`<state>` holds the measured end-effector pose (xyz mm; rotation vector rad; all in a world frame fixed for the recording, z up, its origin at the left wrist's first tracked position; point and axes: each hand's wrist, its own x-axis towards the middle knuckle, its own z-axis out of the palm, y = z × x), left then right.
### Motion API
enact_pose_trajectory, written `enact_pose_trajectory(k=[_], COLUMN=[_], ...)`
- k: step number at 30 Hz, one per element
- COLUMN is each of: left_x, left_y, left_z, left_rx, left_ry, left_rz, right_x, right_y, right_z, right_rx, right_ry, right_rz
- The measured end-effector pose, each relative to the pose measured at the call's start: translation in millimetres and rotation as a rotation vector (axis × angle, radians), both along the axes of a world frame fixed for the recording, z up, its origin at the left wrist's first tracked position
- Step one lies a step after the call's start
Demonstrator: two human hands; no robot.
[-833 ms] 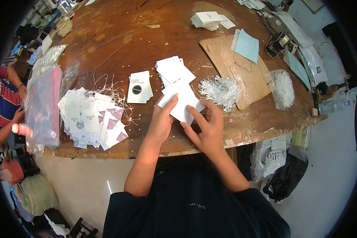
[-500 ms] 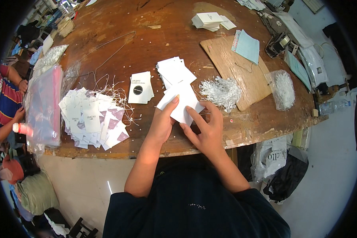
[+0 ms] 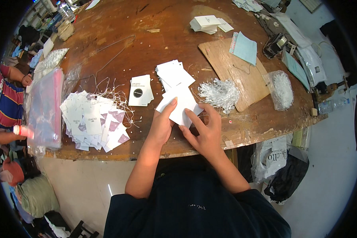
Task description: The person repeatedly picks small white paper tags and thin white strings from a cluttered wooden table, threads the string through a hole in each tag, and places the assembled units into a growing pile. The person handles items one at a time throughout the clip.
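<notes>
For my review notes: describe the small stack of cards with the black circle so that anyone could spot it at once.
Start at the round wooden table and find the person's left hand near its front edge. Just up and left of that hand lies the small card stack. Its top card alone bears a black circle; the stack to its right is plain white, and the string-tied tags to its left are fanned out.

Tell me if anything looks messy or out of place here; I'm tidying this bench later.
The finished tags at the left lie in a loose, fanned heap with their white strings tangled, partly overhanging the table edge. Both hands, left hand and right hand, hold white cards near the edge. Nothing looks spilled or damaged.
</notes>
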<state>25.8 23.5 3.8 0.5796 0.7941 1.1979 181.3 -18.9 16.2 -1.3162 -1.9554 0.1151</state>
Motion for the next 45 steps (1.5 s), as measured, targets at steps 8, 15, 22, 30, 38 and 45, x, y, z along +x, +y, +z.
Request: enact_pose_trajectory(k=[8, 15, 22, 30, 38, 45], left_x=[-2.4, 0.9, 0.7, 2.6, 2.2, 0.4], left_y=[-1.0, -3.1, -3.0, -4.8, -4.2, -3.5], left_z=[-0.1, 1.6, 4.2, 8.7, 4.0, 3.1], left_rx=[0.042, 0.018, -0.012, -0.037, -0.031, -0.059], left_ry=[-0.041, 0.006, 0.034, 0.044, -0.001, 0.019], left_rz=[-0.006, -0.009, 0.001, -0.017, -0.009, 0.001], right_x=[58.9, 132.3, 128.0, 136.3, 112.4, 85.5], right_y=[36.1, 90.2, 100.8, 97.9, 108.1, 130.1], right_z=[4.3, 12.3, 25.6, 40.9, 34.3, 14.6], right_rx=[0.128, 0.065, -0.083, -0.238, -0.082, -0.124], right_ry=[0.031, -0.136, -0.228, -0.036, -0.202, -0.568], right_rz=[-0.27, -0.21, -0.206, -0.209, -0.028, -0.087])
